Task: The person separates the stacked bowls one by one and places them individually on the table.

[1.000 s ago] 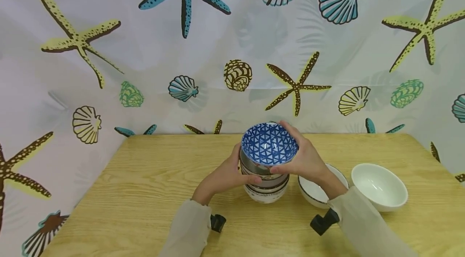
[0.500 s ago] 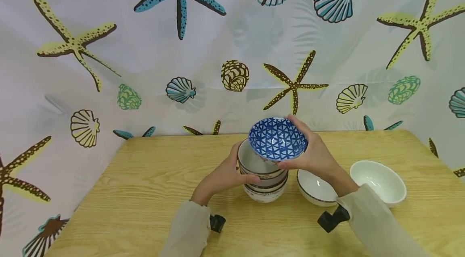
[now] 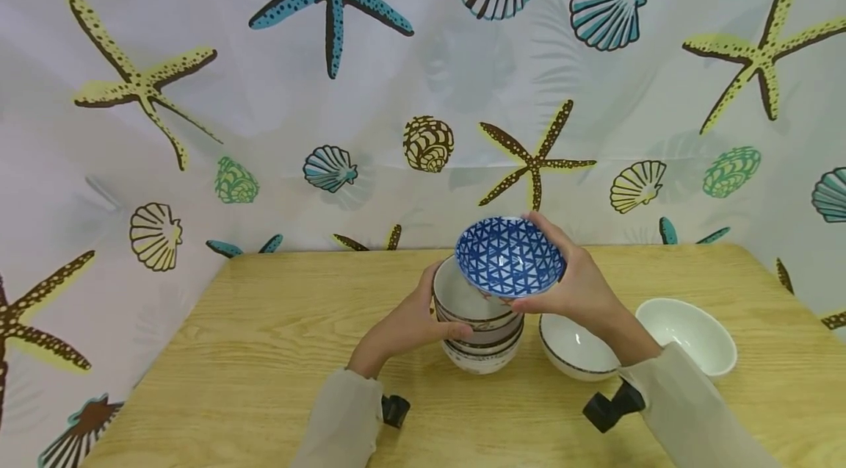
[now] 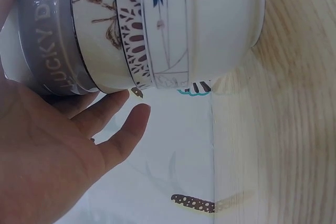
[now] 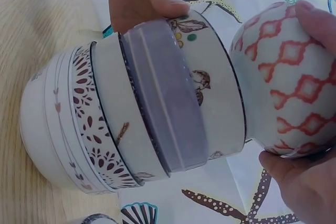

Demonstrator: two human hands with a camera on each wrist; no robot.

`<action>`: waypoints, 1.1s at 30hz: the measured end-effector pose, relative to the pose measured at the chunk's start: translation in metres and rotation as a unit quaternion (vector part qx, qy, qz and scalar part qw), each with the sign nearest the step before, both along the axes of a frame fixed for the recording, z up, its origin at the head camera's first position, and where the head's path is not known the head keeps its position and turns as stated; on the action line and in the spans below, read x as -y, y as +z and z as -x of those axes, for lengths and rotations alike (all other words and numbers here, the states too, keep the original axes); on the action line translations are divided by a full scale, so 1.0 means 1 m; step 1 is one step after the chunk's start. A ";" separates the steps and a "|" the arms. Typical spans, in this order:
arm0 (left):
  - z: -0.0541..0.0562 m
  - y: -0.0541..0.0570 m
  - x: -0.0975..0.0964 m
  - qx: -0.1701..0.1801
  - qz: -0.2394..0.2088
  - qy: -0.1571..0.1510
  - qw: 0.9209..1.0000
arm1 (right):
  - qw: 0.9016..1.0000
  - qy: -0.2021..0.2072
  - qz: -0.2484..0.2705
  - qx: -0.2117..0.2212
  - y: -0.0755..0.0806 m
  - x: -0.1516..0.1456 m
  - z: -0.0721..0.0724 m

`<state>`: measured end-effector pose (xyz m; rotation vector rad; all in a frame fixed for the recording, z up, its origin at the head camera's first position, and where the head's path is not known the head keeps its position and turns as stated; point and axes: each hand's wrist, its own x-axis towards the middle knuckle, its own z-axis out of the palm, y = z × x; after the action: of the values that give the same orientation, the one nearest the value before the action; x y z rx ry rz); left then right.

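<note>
My right hand [image 3: 581,288] grips a bowl [image 3: 509,258] by its rim and underside. Blue triangles cover its inside; the right wrist view shows a red lattice on its outside [image 5: 294,77]. It is tilted toward me, over the right part of a stack of bowls [image 3: 481,361]. Around the stack's left side, my left hand [image 3: 406,325] holds on, thumb in front and fingers behind. The stack includes a grey bowl reading "LUCKY DAY" [image 4: 47,30] and a top white bowl with a brown leaf and bird print [image 5: 210,93]. The red-lattice bowl's base hides part of the top bowl's opening.
Right of the stack, a white bowl with a dark rim [image 3: 575,350] stands on the wooden table [image 3: 284,358]. Farther right is a plain white oval bowl [image 3: 687,332], partly behind my right forearm. A curtain printed with starfish and shells [image 3: 370,115] hangs behind the table.
My right hand has moved the blue-patterned bowl up and right, uncovering part of the top bowl's inside. In the last half second it shifted only slightly. My left hand keeps its hold.
</note>
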<state>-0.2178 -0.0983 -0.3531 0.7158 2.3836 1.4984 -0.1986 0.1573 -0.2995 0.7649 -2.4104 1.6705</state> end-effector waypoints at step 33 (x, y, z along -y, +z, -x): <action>0.002 -0.002 -0.001 -0.014 -0.012 0.003 1.000 | 0.996 -0.076 -0.037 -0.005 0.003 -0.042 -0.014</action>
<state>-0.2193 -0.0970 -0.3548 0.7404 2.3937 1.5319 -0.1850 0.1995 -0.2961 0.5815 -2.4667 1.5252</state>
